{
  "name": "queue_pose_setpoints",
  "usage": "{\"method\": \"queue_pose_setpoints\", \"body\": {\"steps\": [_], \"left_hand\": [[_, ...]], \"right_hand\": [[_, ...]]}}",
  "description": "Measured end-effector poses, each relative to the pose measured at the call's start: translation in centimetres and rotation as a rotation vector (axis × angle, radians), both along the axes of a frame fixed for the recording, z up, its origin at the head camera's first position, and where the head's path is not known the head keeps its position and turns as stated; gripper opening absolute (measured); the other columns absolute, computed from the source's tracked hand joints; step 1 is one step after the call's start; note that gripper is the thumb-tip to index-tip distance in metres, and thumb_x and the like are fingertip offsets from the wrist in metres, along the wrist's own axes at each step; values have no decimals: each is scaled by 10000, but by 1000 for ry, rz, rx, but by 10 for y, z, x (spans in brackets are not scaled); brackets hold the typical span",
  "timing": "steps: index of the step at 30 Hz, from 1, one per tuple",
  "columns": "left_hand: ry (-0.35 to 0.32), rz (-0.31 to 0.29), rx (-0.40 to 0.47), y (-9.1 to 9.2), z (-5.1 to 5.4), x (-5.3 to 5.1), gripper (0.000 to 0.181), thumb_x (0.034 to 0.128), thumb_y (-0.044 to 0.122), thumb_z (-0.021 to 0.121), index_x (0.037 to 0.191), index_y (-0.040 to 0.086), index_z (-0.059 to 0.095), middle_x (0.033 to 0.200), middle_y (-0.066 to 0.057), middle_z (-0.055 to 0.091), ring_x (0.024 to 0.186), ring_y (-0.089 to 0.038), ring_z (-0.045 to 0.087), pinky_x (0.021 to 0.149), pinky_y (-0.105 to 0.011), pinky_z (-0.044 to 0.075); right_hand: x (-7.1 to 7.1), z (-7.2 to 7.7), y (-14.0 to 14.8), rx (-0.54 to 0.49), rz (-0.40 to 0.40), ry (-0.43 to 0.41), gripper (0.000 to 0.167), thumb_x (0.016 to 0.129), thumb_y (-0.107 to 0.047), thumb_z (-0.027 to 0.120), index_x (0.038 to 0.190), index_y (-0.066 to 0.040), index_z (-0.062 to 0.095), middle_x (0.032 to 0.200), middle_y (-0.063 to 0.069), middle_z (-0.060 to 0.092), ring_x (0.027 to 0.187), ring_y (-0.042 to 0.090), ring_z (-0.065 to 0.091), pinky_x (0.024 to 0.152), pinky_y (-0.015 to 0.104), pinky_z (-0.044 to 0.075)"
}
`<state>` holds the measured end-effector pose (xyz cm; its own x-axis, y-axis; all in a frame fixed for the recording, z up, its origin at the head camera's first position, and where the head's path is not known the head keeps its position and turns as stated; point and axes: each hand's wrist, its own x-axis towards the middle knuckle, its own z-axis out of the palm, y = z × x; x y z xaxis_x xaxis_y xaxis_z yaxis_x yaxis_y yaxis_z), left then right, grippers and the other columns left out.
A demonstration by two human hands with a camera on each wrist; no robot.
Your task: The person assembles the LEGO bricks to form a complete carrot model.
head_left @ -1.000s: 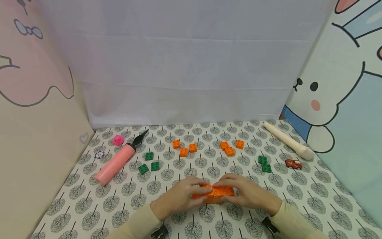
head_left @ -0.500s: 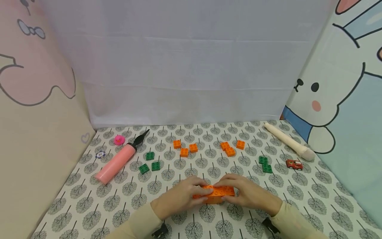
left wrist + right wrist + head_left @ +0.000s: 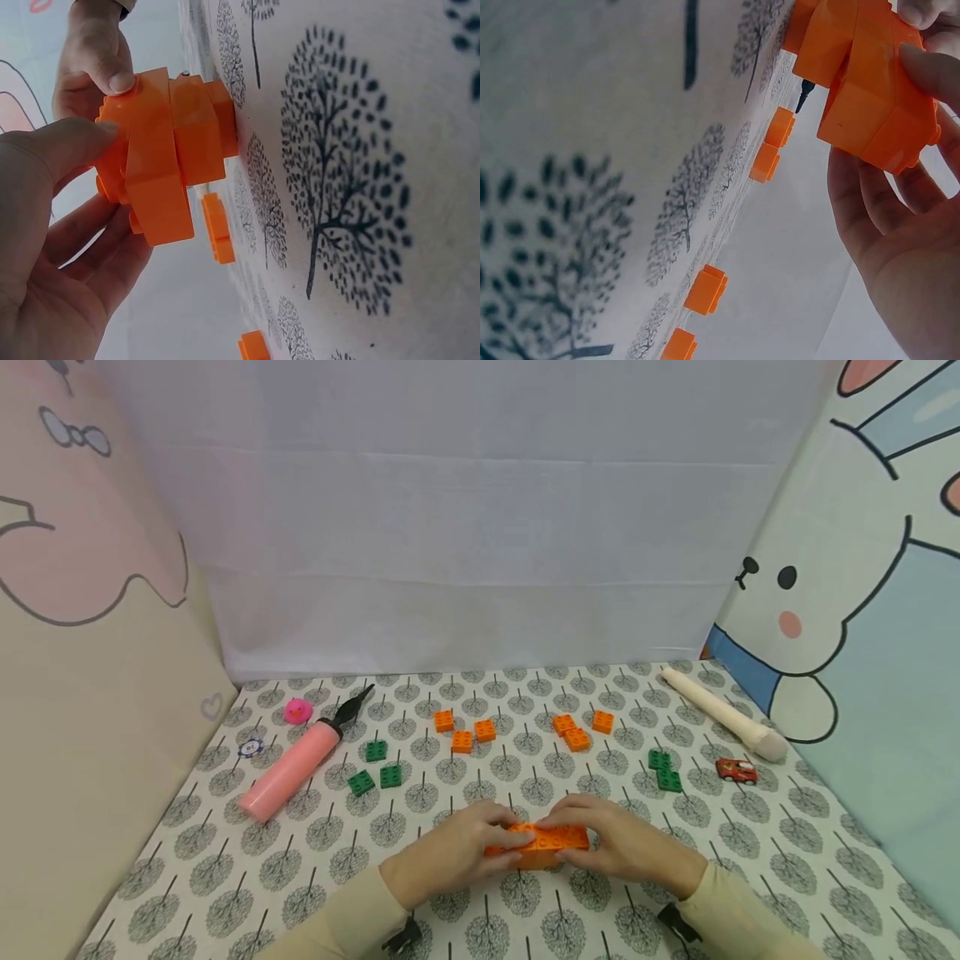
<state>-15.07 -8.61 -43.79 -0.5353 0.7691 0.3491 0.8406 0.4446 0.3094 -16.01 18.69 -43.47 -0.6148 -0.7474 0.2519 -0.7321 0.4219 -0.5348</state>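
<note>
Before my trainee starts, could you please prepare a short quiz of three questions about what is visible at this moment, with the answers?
1. True or false: the left hand and the right hand both hold the orange block stack.
2. Which is nearest to the red toy car? A) pink duck B) pair of green blocks C) blue-rimmed chip
3. How many orange blocks lie apart from that stack?

Key: 1. True. 2. B. 3. Six.

left hand's grip point(image 3: 37, 255): around orange brick stack point(image 3: 154, 142) | right hand's grip point(image 3: 94, 58): thumb touching stack | stack: seemingly resting on tree-print counter point(image 3: 442, 247) | beyond: more orange bricks point(image 3: 217, 229)
</note>
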Motion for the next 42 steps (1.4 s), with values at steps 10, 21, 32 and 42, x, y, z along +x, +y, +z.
{"method": "queue_pose_setpoints", "body": {"steps": [10,21,32,42], "left_hand": [[127,-41,-1,2,2,-4,325,926,271,714,1243,201,708,1220,-24,671,1049,-129,629,942,-179,502],[-21,195,46,-19,5,-51,380,961,264,666,1315,127,649,1331,-77,632,1242,-236,578,1073,-371,461],[-174,467,-93,-43,-14,-116,526,960,234,678,1424,39,524,1446,-157,520,1320,-358,482,1116,-474,408],[-200,493,-162,-42,-21,-129,505,946,207,692,1388,7,553,1394,-169,570,1302,-348,515,1132,-464,388]], "right_hand": [[-2,0,4,-24,-5,-7,407,894,-211,749,1291,-236,663,1186,-128,611,1030,58,585,884,299,548],[-1,2,4,7,-20,-23,404,904,-232,740,1299,-250,659,1195,-140,608,1039,49,586,890,306,547],[0,0,4,28,-20,-15,404,917,-255,726,1311,-277,642,1232,-138,599,1078,58,580,921,318,544],[-1,1,3,33,-21,-34,394,920,-258,720,1307,-280,646,1239,-138,594,1072,45,575,928,300,539]]}}
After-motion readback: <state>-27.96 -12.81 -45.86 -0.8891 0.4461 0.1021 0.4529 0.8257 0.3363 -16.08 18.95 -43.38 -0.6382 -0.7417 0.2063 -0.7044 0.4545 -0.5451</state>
